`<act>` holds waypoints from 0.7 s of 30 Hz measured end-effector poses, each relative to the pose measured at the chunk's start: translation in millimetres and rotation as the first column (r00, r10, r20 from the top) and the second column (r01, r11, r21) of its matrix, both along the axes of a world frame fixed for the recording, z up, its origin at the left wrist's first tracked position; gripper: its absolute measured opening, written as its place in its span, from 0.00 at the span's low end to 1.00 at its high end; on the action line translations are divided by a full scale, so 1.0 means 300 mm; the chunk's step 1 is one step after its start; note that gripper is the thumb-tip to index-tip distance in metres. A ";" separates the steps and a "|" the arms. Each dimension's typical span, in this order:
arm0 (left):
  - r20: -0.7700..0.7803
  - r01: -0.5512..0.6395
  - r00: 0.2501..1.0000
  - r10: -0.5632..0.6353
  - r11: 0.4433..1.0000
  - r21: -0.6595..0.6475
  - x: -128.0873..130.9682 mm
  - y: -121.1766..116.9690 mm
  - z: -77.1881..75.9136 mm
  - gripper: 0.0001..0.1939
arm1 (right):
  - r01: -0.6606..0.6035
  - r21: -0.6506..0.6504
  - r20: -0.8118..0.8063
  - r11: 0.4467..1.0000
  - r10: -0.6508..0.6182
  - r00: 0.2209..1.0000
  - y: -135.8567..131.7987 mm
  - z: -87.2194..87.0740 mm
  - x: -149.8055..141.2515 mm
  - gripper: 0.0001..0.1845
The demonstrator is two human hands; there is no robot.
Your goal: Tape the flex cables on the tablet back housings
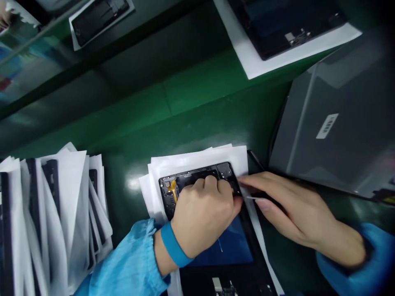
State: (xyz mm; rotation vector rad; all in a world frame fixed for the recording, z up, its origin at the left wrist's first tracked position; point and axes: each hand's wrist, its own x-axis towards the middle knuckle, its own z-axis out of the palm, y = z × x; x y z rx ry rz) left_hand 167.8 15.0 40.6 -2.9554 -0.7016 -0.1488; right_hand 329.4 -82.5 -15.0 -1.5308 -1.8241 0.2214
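Black flat tablet frame (226, 263), opened so that its blue inner panel and dark circuitry show, lies on a stack of white paper sheets (197, 161) on the green tabletop (191, 107), close to the person and a little right of centre. The left hand (202, 213), coming out of a light blue sleeve (129, 267) with a blue wristband (173, 245), rests knuckles-up on the frame's far end, its fingers curled down and pressing on the black edge beside a small orange flex cable (173, 188). The right hand (286, 205), also in a light blue sleeve, lies along the frame's right edge with its fingers stretched out and close together; a thin silvery tool (253, 198) shows between thumb and fingers, but how it is pinched is too blurred to tell. The fingertips of both hands meet near the frame's far right corner.

To the left, near the edge, stands a fanned row of dark flat panels interleaved with white paper (52, 213). To the right, just beyond the right hand, sits a grey box with a white label (336, 123). Farther off, another dark panel on a white sheet (277, 37) lies at the top right, and one more panel on white paper (98, 18) lies at the top left.
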 end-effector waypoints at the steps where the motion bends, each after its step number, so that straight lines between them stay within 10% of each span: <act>1: -0.012 -0.019 1.000 0.019 1.000 0.019 0.007 -0.005 -0.001 0.15 | 0.001 -0.030 -0.033 1.000 -0.002 0.999 0.002 -0.004 0.002 0.15; 9: 0.003 -0.066 0.998 0.066 0.997 0.028 0.022 -0.022 -0.021 0.07 | -0.058 -0.014 -0.161 0.998 0.055 0.985 0.011 -0.014 0.007 0.15; 21: 0.019 -0.015 1.000 0.014 0.998 0.062 -0.028 -0.037 -0.019 0.01 | -0.046 -0.006 0.089 0.999 0.046 0.995 0.018 -0.011 -0.015 0.17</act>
